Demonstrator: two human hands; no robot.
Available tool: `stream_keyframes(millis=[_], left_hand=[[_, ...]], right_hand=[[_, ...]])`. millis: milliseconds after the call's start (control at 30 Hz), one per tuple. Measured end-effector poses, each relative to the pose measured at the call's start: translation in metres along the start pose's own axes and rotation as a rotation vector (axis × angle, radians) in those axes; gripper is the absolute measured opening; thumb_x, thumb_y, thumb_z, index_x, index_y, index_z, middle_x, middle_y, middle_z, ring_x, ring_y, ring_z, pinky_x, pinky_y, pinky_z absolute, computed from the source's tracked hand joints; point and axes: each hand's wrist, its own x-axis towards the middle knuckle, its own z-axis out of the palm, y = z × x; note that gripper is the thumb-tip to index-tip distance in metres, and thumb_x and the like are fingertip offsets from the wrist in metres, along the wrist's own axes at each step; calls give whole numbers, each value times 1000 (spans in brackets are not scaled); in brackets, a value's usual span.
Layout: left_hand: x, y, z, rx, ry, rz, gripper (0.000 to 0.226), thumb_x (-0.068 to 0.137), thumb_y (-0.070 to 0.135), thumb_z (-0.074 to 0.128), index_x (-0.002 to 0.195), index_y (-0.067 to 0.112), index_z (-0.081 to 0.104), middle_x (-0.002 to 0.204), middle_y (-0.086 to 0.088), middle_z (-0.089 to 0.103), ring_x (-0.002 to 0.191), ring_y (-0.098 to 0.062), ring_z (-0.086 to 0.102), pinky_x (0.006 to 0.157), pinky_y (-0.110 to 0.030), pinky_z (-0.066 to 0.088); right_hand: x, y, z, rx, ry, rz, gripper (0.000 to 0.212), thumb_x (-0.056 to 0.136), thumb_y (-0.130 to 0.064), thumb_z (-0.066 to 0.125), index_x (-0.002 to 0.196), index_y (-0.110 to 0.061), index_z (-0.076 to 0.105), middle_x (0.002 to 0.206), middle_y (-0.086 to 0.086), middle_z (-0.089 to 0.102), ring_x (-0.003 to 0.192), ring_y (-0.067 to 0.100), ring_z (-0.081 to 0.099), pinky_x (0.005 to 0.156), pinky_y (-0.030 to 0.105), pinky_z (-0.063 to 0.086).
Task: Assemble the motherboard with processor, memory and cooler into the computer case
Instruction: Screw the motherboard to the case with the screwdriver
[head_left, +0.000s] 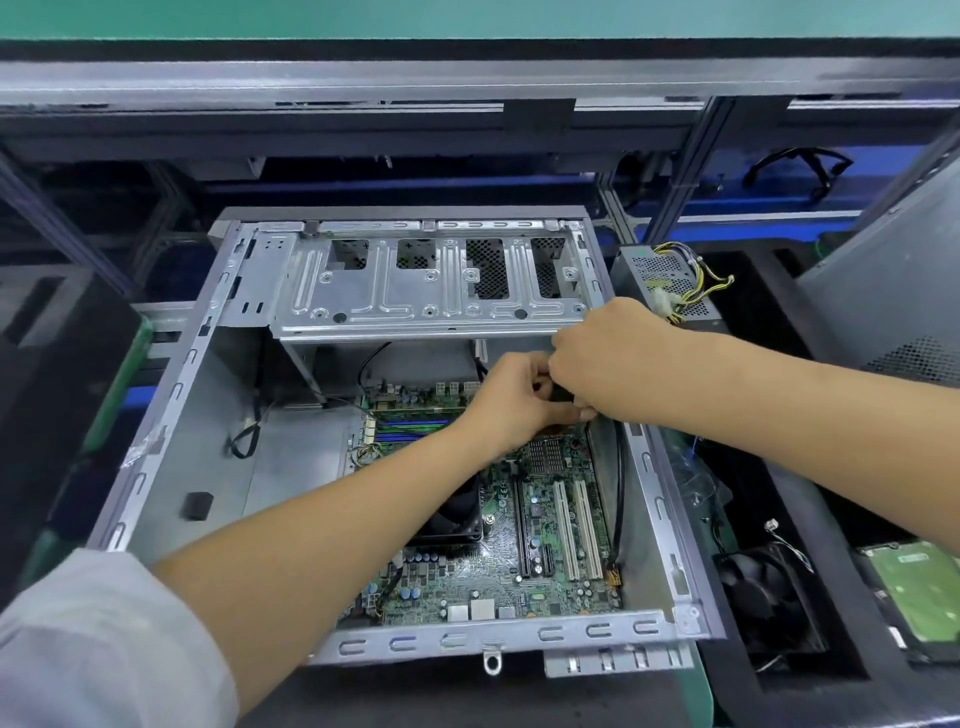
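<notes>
The open grey computer case lies on its side in front of me. Inside it sits the green motherboard, with blue memory slots and a black cooler fan partly under my left forearm. Both hands meet over the board's far right corner. My left hand and my right hand together pinch a small black connector on a black cable. What lies beneath the hands is hidden.
A silver drive cage spans the case's far end. To the right lie a power supply with coloured wires, a loose black fan, a hard drive and a grey case panel.
</notes>
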Motion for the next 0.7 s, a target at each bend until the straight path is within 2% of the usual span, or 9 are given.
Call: stream_keyframes(millis=[67, 133, 200, 300, 400, 467, 533, 633, 700], left_hand=[[1, -3, 1, 16, 13, 0, 34, 73, 10, 81, 60, 1, 51, 61, -7, 40, 63, -15, 32, 64, -27, 24], [2, -7, 0, 13, 29, 4, 51, 74, 10, 81, 47, 19, 39, 50, 2, 27, 53, -12, 22, 55, -25, 18], [2, -10, -2, 9, 23, 4, 56, 75, 8, 79, 42, 24, 36, 46, 11, 24, 48, -6, 20, 48, -20, 16], [1, -9, -1, -9, 16, -9, 36, 73, 15, 81, 56, 7, 51, 53, -9, 38, 57, -13, 32, 57, -24, 24], [2, -5, 2, -19, 66, 32, 49, 66, 23, 86, 88, -12, 60, 82, -35, 58, 75, -16, 43, 68, -36, 39], [3, -7, 2, 7, 97, 61, 50, 66, 21, 86, 94, -12, 61, 84, -30, 60, 80, -15, 45, 74, -44, 48], [5, -10, 1, 8, 85, 65, 45, 66, 20, 86, 92, -8, 63, 83, -11, 55, 82, -14, 43, 74, -41, 45], [5, -13, 0, -6, 47, 74, 39, 67, 21, 85, 89, 13, 53, 86, -5, 49, 82, -14, 40, 74, -35, 37], [6, -12, 1, -35, 36, 70, 43, 67, 19, 86, 90, 13, 50, 86, -7, 49, 82, -15, 41, 76, -36, 38]], right_hand=[[-2, 2, -4, 123, -8, 9, 20, 93, -14, 51, 113, -17, 55, 117, 3, 50, 81, 22, 54, 52, 27, 28], [-5, 5, -12, 213, 2, 13, 25, 90, -9, 53, 114, -15, 54, 118, 5, 44, 64, 18, 41, 49, 28, 28], [-7, 5, -18, 220, -5, 24, 21, 89, -5, 55, 108, -14, 56, 116, 6, 43, 54, 14, 30, 48, 28, 28], [-8, 1, -26, 185, -16, 60, 13, 89, -4, 56, 92, -16, 54, 109, 6, 45, 51, 13, 26, 56, 29, 33], [-5, -2, -29, 148, -8, 85, 17, 87, -6, 61, 102, -14, 59, 111, 7, 50, 60, 17, 37, 62, 31, 38], [-5, -4, -29, 174, -27, 69, 23, 88, -6, 60, 110, -11, 60, 117, 8, 51, 78, 22, 49, 66, 32, 38], [-7, -5, -28, 200, -29, 35, 24, 89, -6, 57, 112, -11, 59, 121, 9, 49, 98, 27, 56, 68, 33, 38], [-8, -2, -28, 221, -30, -6, 16, 86, -5, 61, 97, -15, 56, 120, 5, 44, 83, 24, 51, 62, 30, 37], [-7, 0, -27, 264, -61, 7, 19, 83, -3, 65, 96, -14, 56, 118, 2, 43, 75, 20, 46, 59, 31, 37]])
